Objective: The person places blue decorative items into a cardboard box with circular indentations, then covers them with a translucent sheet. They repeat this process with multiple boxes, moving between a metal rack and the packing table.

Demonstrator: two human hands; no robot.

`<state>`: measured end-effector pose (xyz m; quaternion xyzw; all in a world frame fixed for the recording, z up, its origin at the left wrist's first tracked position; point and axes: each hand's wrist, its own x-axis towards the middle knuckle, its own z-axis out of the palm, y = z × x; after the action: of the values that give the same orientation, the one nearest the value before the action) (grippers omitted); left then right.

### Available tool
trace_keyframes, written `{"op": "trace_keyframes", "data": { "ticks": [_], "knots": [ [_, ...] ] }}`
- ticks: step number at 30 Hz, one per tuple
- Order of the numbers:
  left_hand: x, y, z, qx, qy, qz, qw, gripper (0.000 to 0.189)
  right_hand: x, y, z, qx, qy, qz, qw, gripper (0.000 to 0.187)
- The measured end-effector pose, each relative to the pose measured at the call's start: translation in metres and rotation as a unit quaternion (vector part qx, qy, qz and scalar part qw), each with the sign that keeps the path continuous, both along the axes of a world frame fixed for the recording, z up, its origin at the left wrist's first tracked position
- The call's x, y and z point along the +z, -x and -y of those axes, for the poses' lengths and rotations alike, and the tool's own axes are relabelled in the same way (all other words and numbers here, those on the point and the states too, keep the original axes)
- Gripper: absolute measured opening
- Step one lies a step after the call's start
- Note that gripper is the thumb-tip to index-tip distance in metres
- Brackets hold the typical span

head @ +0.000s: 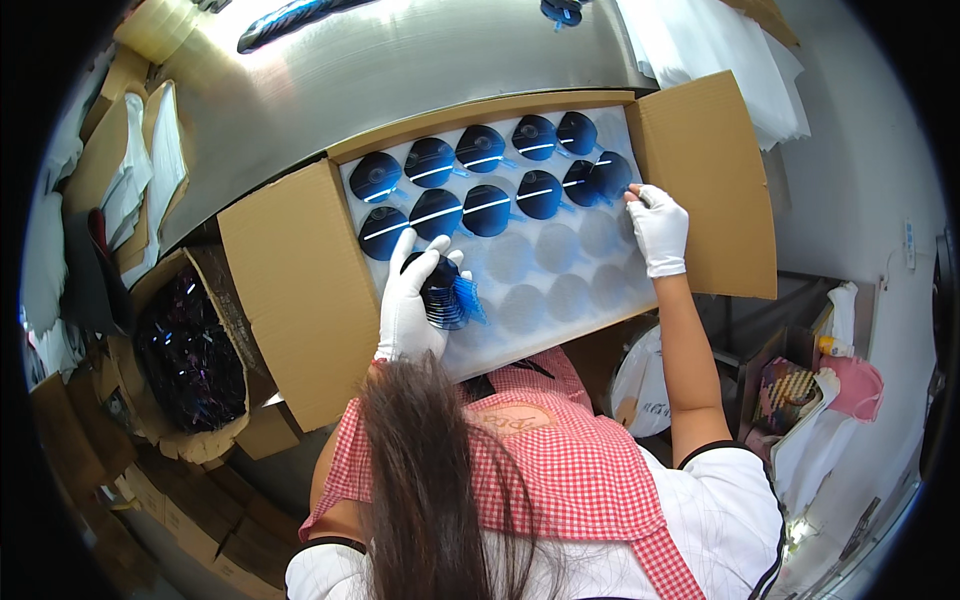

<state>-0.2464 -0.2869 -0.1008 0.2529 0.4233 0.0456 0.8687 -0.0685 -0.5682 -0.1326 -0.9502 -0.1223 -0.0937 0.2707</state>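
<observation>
My left hand (416,300), in a white glove, grips a fanned stack of dark tinted lenses (444,294) with blue tabs. It is over the left side of an open cardboard box (484,112). My right hand (657,229), also gloved, pinches a single dark lens (612,174) at its edge, at the right end of the second row. That lens overlaps its dark neighbour (578,183). Two rows of dark lenses lie on a translucent white sheet (480,259) in the box. Under the sheet, more round shapes (556,247) show faintly.
Box flaps spread left (300,292) and right (701,187). Behind the box is a metal table (420,67), with more dark lenses (300,19) at its far side. White sheets (720,67) hang at the right. A carton of dark glossy pieces (191,352) stands at the left.
</observation>
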Motion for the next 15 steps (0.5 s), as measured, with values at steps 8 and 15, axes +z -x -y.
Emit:
{"op": "trace_keyframes", "data": {
  "ticks": [8,15],
  "knots": [
    [-0.004,-0.017,0.031,-0.068,0.071,0.014,0.995,0.043,0.026,0.042,-0.024,0.128,-0.016,-0.12,0.984,0.04],
    [-0.003,0.004,0.047,-0.11,-0.034,0.039,0.993,0.047,0.053,0.125,-0.091,0.202,-0.049,-0.355,0.911,0.029]
  ]
}}
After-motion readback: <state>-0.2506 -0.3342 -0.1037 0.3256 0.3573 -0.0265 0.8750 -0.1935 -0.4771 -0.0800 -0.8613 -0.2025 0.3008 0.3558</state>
